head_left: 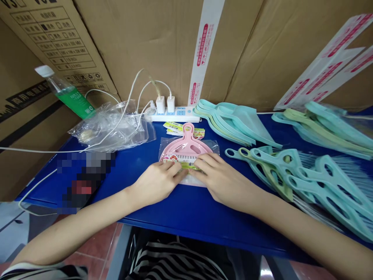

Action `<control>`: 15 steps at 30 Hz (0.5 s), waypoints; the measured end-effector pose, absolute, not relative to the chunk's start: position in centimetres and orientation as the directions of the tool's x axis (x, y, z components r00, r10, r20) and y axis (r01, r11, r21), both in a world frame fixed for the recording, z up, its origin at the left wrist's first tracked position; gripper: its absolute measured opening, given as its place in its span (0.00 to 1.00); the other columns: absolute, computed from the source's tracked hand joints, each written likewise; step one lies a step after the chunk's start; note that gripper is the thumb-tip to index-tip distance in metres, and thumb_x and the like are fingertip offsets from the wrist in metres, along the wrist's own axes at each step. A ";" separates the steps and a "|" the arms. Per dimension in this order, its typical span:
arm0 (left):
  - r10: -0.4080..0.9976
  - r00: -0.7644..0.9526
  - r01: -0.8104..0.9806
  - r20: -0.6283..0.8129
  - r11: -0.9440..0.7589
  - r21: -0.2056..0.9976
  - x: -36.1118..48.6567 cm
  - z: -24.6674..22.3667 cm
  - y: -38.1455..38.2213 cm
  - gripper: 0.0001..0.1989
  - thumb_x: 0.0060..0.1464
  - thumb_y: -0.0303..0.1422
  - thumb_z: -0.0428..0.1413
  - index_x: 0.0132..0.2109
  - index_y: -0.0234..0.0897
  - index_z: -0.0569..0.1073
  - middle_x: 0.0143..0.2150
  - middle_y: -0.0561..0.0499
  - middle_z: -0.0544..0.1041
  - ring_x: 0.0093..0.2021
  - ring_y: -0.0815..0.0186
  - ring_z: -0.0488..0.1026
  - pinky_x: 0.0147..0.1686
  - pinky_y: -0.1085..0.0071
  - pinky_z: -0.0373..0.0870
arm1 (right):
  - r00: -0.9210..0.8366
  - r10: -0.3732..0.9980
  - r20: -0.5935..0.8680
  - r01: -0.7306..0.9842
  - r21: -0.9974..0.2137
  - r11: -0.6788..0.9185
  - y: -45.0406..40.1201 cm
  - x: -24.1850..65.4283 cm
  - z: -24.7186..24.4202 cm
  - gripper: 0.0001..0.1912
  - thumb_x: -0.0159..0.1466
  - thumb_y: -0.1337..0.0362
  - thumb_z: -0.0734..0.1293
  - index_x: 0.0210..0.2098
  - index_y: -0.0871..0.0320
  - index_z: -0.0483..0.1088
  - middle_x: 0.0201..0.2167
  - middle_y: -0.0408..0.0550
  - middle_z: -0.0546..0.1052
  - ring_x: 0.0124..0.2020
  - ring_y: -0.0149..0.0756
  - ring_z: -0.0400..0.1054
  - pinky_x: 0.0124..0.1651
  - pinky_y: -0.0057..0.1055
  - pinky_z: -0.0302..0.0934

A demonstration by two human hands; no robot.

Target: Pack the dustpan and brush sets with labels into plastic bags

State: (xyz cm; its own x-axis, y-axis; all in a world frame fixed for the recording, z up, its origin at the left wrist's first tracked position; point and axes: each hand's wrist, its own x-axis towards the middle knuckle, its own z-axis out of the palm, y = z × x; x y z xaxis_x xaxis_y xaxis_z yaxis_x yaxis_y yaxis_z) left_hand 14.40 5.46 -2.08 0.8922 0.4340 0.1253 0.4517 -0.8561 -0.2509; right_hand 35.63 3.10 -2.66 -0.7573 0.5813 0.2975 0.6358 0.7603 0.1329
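Note:
A pink plastic dustpan (186, 146) with a looped handle lies in a clear plastic bag (210, 146) on the blue table (186, 210), handle pointing away from me. A printed label card (177, 158) sits across its lower part. My left hand (155, 182) and my right hand (220, 177) meet at the front of the bag, fingers pressing and gripping it over the card. Part of the dustpan's front edge is hidden beneath my fingers. Just behind the handle lie several small printed paper labels (183, 130).
Stacked teal and green dustpans (230, 122) and brushes with long bristles (320, 182) fill the table's right side. At the back are a white power strip (171, 114) with chargers, a green-labelled bottle (70, 93), and crumpled plastic bags (107, 128). Cardboard boxes (145, 42) form the back wall.

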 end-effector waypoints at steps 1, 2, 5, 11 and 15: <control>0.444 0.890 0.456 0.106 -0.859 -0.234 14.6 -1.9 5.6 0.15 0.59 0.23 0.48 0.49 0.35 0.74 0.33 0.49 0.73 0.32 0.63 0.74 0.28 0.70 0.70 | -0.757 0.580 0.301 0.635 0.128 0.762 3.2 35.7 -2.7 0.17 0.59 0.77 0.60 0.42 0.63 0.76 0.35 0.53 0.75 0.44 0.46 0.67 0.51 0.44 0.62; 0.457 0.885 0.465 0.088 -0.860 -0.209 14.7 -1.7 5.8 0.15 0.59 0.23 0.48 0.48 0.36 0.75 0.33 0.49 0.73 0.31 0.63 0.74 0.27 0.70 0.70 | -0.755 0.579 0.308 0.635 0.127 0.762 3.3 35.7 -2.7 0.17 0.58 0.77 0.60 0.42 0.63 0.76 0.35 0.53 0.75 0.44 0.46 0.67 0.51 0.44 0.61; 0.505 0.862 0.507 0.042 -0.855 -0.112 14.6 -1.2 6.4 0.17 0.57 0.24 0.50 0.48 0.42 0.77 0.32 0.51 0.74 0.30 0.64 0.74 0.25 0.70 0.68 | -0.746 0.582 0.325 0.645 0.132 0.753 3.4 36.0 -2.8 0.18 0.56 0.77 0.62 0.42 0.61 0.77 0.34 0.52 0.74 0.43 0.46 0.66 0.50 0.43 0.61; 0.569 0.822 0.570 0.029 -0.822 -0.012 13.9 -1.0 6.9 0.19 0.54 0.24 0.51 0.48 0.46 0.78 0.32 0.52 0.76 0.32 0.64 0.76 0.26 0.71 0.67 | -0.740 0.576 0.347 0.645 0.127 0.753 3.6 36.8 -2.6 0.17 0.56 0.75 0.64 0.41 0.57 0.77 0.34 0.52 0.75 0.44 0.46 0.65 0.48 0.42 0.59; 0.595 0.801 0.594 0.058 -0.804 0.042 13.3 -0.9 6.9 0.19 0.52 0.23 0.50 0.45 0.46 0.80 0.34 0.53 0.79 0.33 0.65 0.77 0.29 0.72 0.68 | -0.720 0.594 0.359 0.656 0.072 0.751 3.4 38.0 -2.3 0.14 0.57 0.74 0.64 0.36 0.54 0.78 0.32 0.50 0.74 0.42 0.45 0.64 0.48 0.41 0.58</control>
